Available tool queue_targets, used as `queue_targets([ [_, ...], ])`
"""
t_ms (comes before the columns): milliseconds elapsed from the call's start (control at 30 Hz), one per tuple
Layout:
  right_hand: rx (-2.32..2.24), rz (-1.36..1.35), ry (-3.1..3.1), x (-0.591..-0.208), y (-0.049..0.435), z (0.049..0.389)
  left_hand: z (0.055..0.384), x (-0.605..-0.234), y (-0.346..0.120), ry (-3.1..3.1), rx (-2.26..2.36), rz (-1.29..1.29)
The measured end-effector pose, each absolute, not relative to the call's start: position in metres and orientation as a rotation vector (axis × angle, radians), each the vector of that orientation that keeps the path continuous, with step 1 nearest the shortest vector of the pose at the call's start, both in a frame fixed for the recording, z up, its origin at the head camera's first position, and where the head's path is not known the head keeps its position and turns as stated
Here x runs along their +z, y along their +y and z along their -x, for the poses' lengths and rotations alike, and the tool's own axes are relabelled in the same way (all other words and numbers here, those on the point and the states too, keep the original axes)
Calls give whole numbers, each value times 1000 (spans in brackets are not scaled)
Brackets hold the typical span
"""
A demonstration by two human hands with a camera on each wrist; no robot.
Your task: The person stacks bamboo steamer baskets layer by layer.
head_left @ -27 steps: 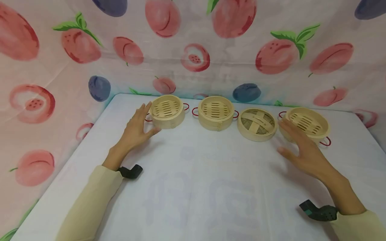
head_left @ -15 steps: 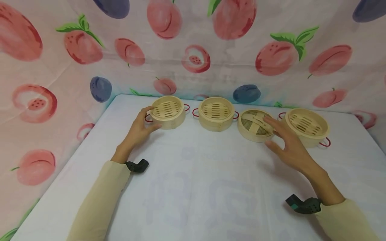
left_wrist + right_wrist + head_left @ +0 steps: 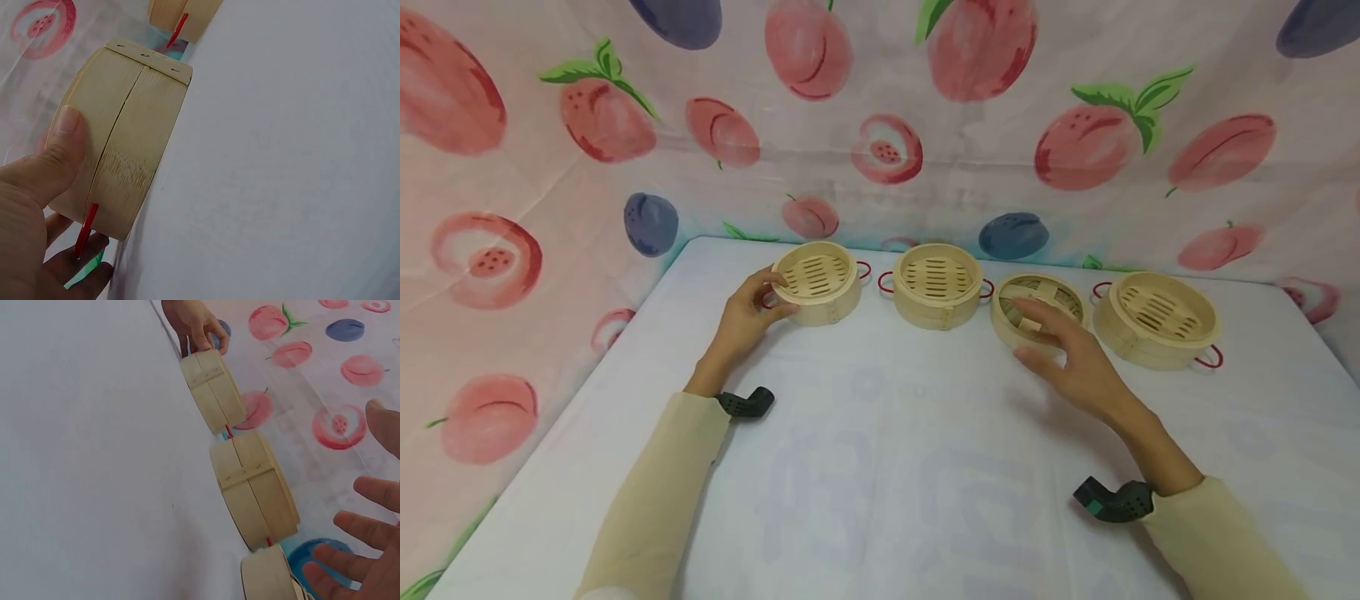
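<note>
At the far left of the head view stands a round bamboo steamer basket (image 3: 827, 292) with a slatted top and red handles. My left hand (image 3: 747, 312) grips its left side. The thumb (image 3: 65, 134) lies on its wall in the left wrist view; other fingers pass behind by the red handle (image 3: 86, 228). My right hand (image 3: 1078, 358) hovers with spread fingers over the woven bamboo steamer lid (image 3: 1067, 293), hiding part of it. In the right wrist view, the right fingers (image 3: 369, 531) hold nothing.
A second steamer basket (image 3: 938, 292) stands between the left basket and the lid. Right of the lid is another steamer basket (image 3: 1157, 325). All stand along the back of the white table (image 3: 880, 467), before a fruit-patterned cloth (image 3: 947, 158).
My right hand has moved left from the rightmost basket to over the lid. The left hand has closed in on the left basket and taken hold of its side. The steamers stay in place.
</note>
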State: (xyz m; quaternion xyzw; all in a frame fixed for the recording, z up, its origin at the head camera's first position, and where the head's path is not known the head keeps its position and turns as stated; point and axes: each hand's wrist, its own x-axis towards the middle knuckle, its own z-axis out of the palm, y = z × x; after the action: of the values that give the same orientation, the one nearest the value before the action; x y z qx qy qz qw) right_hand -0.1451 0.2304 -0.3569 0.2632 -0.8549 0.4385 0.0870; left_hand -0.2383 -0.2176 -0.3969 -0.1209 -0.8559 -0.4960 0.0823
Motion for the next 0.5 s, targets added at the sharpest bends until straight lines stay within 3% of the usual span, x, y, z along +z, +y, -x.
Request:
queue_targets([
  [500, 1414, -740, -2544, -353, 204, 158, 211, -356, -198, -2447, -1595, 338],
])
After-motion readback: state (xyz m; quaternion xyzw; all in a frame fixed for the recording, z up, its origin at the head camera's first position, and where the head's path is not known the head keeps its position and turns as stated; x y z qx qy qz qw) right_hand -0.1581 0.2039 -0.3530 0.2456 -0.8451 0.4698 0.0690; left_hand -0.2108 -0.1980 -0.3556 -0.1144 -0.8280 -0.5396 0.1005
